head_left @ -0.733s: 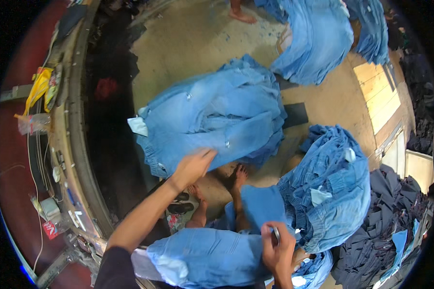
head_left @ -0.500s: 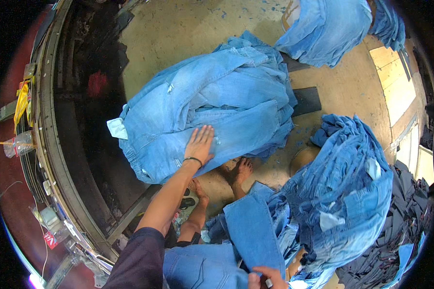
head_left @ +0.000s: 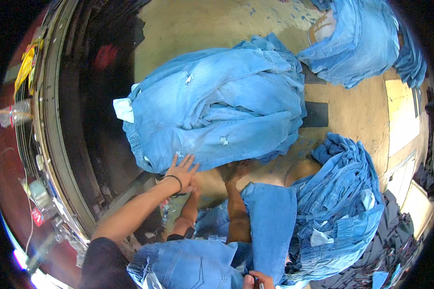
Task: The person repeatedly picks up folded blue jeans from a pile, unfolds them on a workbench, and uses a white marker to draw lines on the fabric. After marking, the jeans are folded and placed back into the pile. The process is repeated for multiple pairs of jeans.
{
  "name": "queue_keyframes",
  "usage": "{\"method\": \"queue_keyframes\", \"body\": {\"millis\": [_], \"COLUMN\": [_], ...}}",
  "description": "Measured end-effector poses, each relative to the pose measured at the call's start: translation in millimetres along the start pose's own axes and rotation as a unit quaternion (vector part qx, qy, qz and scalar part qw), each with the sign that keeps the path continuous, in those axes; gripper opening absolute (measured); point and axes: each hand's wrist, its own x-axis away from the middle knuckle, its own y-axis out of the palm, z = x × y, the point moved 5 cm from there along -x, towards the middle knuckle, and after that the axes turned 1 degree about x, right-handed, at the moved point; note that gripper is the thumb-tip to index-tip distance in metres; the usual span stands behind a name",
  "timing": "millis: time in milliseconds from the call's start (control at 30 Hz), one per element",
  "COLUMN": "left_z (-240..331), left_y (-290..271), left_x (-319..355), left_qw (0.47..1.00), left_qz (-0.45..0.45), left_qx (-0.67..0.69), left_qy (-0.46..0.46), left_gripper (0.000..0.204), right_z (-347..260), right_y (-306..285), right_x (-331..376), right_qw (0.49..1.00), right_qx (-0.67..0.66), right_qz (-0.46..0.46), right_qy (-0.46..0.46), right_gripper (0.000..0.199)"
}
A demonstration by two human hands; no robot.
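My left hand (head_left: 181,169) lies flat with fingers spread on the near edge of a big heap of light blue jeans (head_left: 217,106) on the floor. A dark band circles that wrist. My right hand (head_left: 254,280) shows only at the bottom edge, its fingers closed on the end of a blue denim trouser leg (head_left: 272,226) that stretches up from it. More denim (head_left: 188,262) lies over my lap. My bare legs and feet (head_left: 236,192) rest between the heap and my lap.
A second heap of jeans (head_left: 342,212) sits on the right and a third (head_left: 357,38) at the top right. Dark garments (head_left: 395,250) lie at the lower right. A large machine with a curved metal rim (head_left: 53,135) runs along the left. The floor (head_left: 188,29) is tan concrete.
My left hand slid down from the top of the heap to its near edge. My right hand dropped toward the bottom edge with the trouser leg. The view moved closer to the heap.
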Motion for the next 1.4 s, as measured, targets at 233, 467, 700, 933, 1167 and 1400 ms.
{"method": "queue_keyframes", "body": {"millis": [233,467,700,933,1167,1400], "left_z": [-16,21,62,83,63,-62], "left_y": [-81,-39,60,69,85,121], "left_x": [253,445,470,424,450,507], "left_qw": [0.895,0.796,0.645,0.816,0.763,0.665], "left_qz": [0.174,0.508,0.349,0.130,0.356,0.585], "left_qx": [0.411,0.242,0.673,0.551,0.532,0.462], "left_qy": [-0.002,-0.223,-0.099,0.118,0.085,-0.044], "left_gripper": [0.064,0.052,0.047,0.063,0.054,0.043], "right_z": [-13,-11,-9,2,-6,-43], "right_y": [0,2,-8,49,49,136], "right_x": [7,14,70,92,104,147], "right_qw": [0.987,0.951,0.838,0.785,0.792,0.822], "right_qx": [0.103,0.143,0.116,0.203,0.184,0.055], "right_qz": [0.093,0.220,0.440,0.479,0.481,0.313], "right_qy": [-0.079,-0.163,-0.301,-0.337,-0.328,-0.472], "right_gripper": [0.013,0.016,0.018,0.025,0.030,0.024]}}
